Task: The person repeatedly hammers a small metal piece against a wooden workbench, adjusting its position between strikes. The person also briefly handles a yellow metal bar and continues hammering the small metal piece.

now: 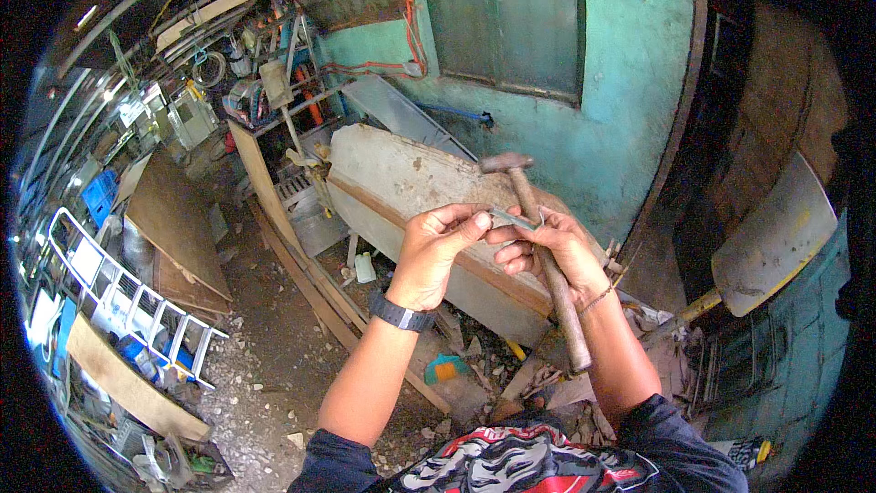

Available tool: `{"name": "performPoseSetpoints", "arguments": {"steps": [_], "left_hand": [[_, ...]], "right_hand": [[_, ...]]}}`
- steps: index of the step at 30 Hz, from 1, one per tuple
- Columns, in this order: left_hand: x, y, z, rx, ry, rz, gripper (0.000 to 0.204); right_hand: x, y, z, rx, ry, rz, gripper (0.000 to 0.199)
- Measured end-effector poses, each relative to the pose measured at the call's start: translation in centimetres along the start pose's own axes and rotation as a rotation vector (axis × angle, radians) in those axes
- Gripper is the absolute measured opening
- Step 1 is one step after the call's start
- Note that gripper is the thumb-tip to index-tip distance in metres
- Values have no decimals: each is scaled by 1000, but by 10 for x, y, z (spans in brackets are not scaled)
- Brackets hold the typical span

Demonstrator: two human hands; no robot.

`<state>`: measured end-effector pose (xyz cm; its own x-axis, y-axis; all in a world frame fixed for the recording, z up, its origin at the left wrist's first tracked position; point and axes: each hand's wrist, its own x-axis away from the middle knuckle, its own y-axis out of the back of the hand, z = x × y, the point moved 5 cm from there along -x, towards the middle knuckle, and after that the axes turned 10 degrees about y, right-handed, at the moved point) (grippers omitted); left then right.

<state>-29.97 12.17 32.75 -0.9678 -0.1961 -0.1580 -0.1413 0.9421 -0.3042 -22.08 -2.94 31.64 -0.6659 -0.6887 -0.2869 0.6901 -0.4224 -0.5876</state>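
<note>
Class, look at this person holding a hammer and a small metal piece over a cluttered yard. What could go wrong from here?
1. The right hand holds the hammer while also pinching the small metal piece with the left hand; the hammer may slip from that shared grip.
2. Bare fingertips meet on the thin metal piece, so a sharp edge might cut them.
3. If dropped, the piece could vanish into the rubble below.

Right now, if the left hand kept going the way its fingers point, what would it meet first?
The left hand points rightward; it would meet the small metal piece pinched between both hands, then the right hand holding the hammer.
</note>
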Motion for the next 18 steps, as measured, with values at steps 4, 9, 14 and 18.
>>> {"name": "performPoseSetpoints", "arguments": {"steps": [4, 9, 14, 18], "left_hand": [[6, 8, 11, 254, 47, -100, 19], [12, 6, 13, 300, -6, -80, 19], [12, 3, 10, 300, -41, -67, 19], [12, 4, 8, 282, -69, -53, 20]], "right_hand": [[2, -6, 16, 152, 170, -91, 27], [0, -11, 32, 144, 310, -143, 31], [0, -10, 32, 150, 322, -163, 37], [1, -8, 29, 158, 295, -163, 39]]}}
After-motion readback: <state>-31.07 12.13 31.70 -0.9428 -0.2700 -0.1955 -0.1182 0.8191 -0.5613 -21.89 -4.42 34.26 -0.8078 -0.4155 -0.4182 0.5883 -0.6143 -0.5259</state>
